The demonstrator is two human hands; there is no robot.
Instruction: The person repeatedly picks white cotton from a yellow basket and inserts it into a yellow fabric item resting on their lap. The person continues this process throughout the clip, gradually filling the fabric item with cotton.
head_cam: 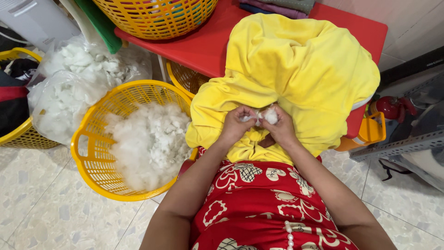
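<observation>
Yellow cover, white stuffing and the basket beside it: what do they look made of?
Yellow cover: soft plush or fleece fabric, matte, folding loosely. White stuffing between left hand and right hand: fluffy fibre, likely cotton or polyester; cannot tell which. Yellow basket: glossy moulded plastic lattice.

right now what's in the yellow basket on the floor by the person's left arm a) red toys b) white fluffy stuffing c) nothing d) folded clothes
b: the yellow basket is heaped with white fluffy stuffing, the same stuff that the left hand and right hand pinch in a small tuft over the yellow fabric cover.
</observation>
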